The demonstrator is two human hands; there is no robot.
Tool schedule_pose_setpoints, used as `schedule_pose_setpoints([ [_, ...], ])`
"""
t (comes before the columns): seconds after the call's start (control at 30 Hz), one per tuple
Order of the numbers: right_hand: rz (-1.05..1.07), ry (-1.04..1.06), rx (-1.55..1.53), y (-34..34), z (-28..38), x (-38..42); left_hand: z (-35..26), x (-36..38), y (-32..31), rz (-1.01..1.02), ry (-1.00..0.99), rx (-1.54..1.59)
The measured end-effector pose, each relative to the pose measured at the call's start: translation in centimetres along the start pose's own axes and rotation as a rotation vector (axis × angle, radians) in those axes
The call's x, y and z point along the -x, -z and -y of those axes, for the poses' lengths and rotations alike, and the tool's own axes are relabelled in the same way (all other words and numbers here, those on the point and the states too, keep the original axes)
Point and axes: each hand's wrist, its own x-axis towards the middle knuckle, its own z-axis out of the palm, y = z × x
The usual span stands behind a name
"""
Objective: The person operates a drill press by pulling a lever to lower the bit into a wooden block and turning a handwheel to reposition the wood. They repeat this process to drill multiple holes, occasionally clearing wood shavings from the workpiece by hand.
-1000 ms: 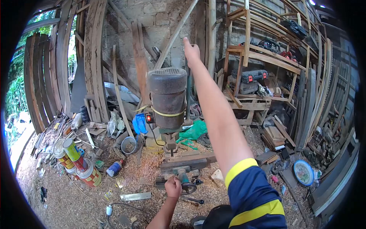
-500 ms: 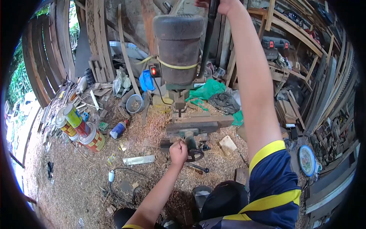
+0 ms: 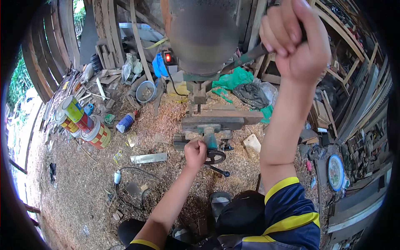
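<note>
A mortising machine stands before me, its motor housing (image 3: 203, 37) blurred at the top. Below it, the chisel (image 3: 198, 109) points down at the wooden workpiece (image 3: 233, 113), which lies across the machine's table against a vise jaw (image 3: 216, 123). My right hand (image 3: 298, 41) is closed round the end of the long feed lever (image 3: 250, 55), to the upper right. My left hand (image 3: 195, 153) is closed at the left side of the handwheel (image 3: 216, 157); the fist hides the part it grips.
A red-lit switch (image 3: 168, 57) hangs beside the motor. Paint cans (image 3: 96, 132), a blue bottle (image 3: 126, 121) and a bucket (image 3: 146, 91) stand or lie left on the shavings. A metal strip (image 3: 148, 158) and a cable (image 3: 125, 200) lie nearer. Stacked timber (image 3: 362, 96) lines the right.
My right hand has pulled the lever down and toward me, from the top edge. The motor head and chisel have dropped closer to the workpiece. My left hand stays at the handwheel.
</note>
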Motion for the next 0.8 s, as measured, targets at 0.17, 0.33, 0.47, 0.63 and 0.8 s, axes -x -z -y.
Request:
schedule_pose_setpoints([
  [0.17,-0.206,0.069,0.194,-4.7,0.6,6.0,-0.2,0.0,0.1,0.017,0.030,0.052],
  [0.33,-0.220,0.141,0.308,-7.3,0.1,9.3,0.3,0.0,-0.1,-0.013,0.038,0.056],
  [0.47,-0.092,0.140,0.407,-6.3,0.4,9.5,0.5,0.2,-0.3,-0.025,0.033,0.073],
  [0.63,-0.111,0.138,0.406,-7.0,0.3,10.1,0.2,0.2,-0.2,-0.017,0.021,0.068],
  [0.8,-0.071,0.286,0.379,-9.0,-1.6,15.3,0.0,-0.2,-0.2,-0.087,-0.091,-0.009],
])
